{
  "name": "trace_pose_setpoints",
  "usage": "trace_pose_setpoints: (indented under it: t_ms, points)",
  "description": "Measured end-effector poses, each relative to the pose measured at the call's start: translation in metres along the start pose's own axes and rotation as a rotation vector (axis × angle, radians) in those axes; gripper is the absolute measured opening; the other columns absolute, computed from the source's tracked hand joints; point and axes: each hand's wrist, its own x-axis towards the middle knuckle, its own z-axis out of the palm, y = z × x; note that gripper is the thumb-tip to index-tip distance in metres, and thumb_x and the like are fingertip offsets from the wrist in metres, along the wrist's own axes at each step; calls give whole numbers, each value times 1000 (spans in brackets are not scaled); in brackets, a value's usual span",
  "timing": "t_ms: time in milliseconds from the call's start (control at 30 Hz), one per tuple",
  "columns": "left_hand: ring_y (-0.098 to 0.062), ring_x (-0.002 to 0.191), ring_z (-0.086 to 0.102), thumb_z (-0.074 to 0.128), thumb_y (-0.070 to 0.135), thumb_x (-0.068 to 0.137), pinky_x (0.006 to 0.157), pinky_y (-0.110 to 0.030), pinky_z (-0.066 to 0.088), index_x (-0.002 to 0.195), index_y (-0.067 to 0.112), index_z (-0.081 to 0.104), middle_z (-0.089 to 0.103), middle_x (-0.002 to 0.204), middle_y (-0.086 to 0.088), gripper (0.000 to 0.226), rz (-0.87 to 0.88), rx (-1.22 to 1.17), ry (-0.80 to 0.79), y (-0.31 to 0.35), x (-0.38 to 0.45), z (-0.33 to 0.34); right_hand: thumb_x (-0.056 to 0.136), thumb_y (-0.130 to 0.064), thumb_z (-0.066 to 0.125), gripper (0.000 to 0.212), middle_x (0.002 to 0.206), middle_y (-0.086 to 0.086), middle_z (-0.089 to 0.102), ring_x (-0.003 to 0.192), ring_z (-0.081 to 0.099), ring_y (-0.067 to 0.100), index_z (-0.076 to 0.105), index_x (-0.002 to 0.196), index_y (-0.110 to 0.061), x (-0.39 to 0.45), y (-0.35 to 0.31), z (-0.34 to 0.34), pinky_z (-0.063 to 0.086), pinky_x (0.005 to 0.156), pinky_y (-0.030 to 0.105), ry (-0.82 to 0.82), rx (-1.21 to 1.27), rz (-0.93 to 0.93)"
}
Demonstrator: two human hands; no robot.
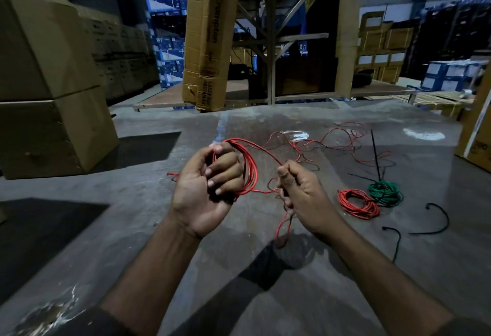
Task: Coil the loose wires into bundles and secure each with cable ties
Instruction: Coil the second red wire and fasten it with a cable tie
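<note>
The left hand [204, 189] is gripping a coil of red wire [248, 168], its fingers curled tight through the loops, above the grey floor [106, 229]. The right hand [300, 192] is pinching the same wire's free run in a closed fist, a slack loop hanging below it. Loose red and black wires [332, 144] are lying tangled farther out on the floor. To the right, 2 finished bundles, a red bundle [358, 204] and a green bundle [386, 193], are sitting touching each other. Black cable ties [438, 219] are lying near them. Cardboard boxes [47, 83] are standing at the left.
</note>
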Motion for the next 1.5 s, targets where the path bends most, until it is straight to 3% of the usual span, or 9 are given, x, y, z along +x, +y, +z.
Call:
trace_pose_setpoints:
  t_ms: [233, 367, 500, 667, 800, 867, 1000, 1167, 1500]
  points:
    - [-6, 42, 35, 26, 25, 108, 50, -14, 36, 88, 17, 50, 48, 66, 8, 33, 159, 10, 110, 5, -1, 8, 97, -38, 48, 26, 79, -8, 57, 59, 52, -5, 58, 101, -14, -7, 8, 1, 38, 54, 9, 26, -27, 14]
    - [-4, 41, 45, 36, 22, 106, 86, -33, 57, 92, 12, 52, 60, 76, 6, 23, 305, 17, 190, 7, 3, 17, 99, -36, 47, 26, 67, -4, 49, 54, 43, -1, 59, 97, -13, -14, 11, 0, 33, 52, 10, -50, -80, 52]
    - [-23, 104, 71, 34, 24, 107, 111, -48, 41, 96, 10, 55, 74, 106, -11, 28, 400, 94, 185, 6, 13, 25, 105, -22, 43, 24, 66, -9, 46, 58, 42, 1, 62, 90, -21, -25, 18, 5, 35, 55, 22, -182, -286, 116]
    - [-25, 132, 54, 21, 29, 110, 116, -42, 31, 94, 18, 46, 64, 132, -15, 32, 474, 488, 173, 3, 23, 15, 103, -42, 41, 32, 67, -13, 52, 64, 50, 3, 63, 88, -23, -33, 3, 10, 40, 60, 26, -300, -360, 53]
    - [-6, 129, 51, 27, 32, 108, 104, -25, 41, 113, 16, 52, 60, 137, -2, 30, 482, 1083, 423, 1, 26, -1, 100, -48, 43, 28, 72, -15, 54, 68, 52, 1, 59, 85, -30, -43, -15, 11, 41, 62, 25, -397, -440, 3]
    - [8, 126, 48, 25, 30, 109, 100, -13, 37, 113, 17, 58, 66, 121, 19, 35, 387, 1400, 398, -4, 25, -9, 99, -51, 41, 27, 75, -18, 56, 71, 55, 2, 56, 83, -35, -43, -25, 10, 43, 63, 25, -318, -427, -88]
    - [-7, 97, 67, 32, 31, 107, 86, -36, 52, 98, 10, 56, 71, 85, 2, 34, 302, 1708, 355, -12, 20, -28, 98, -56, 37, 35, 70, -3, 55, 62, 53, 12, 57, 87, -30, -34, -39, 2, 44, 59, 38, -96, -428, -202]
    - [-17, 57, 62, 33, 26, 108, 58, -35, 49, 88, 3, 52, 55, 64, -2, 36, 159, 1596, 291, -17, 10, -20, 102, -41, 44, 31, 63, -4, 47, 55, 42, 7, 60, 89, -18, -16, -46, -6, 35, 52, 29, 69, -413, -221]
    - [-13, 50, 11, 44, 31, 99, 47, -29, 10, 82, 13, 51, 15, 62, 0, 26, -10, 793, 158, -20, -4, 5, 102, -39, 47, 31, 67, -4, 56, 59, 49, 11, 60, 85, -16, 10, -27, -9, 41, 55, 33, 178, -411, -180]
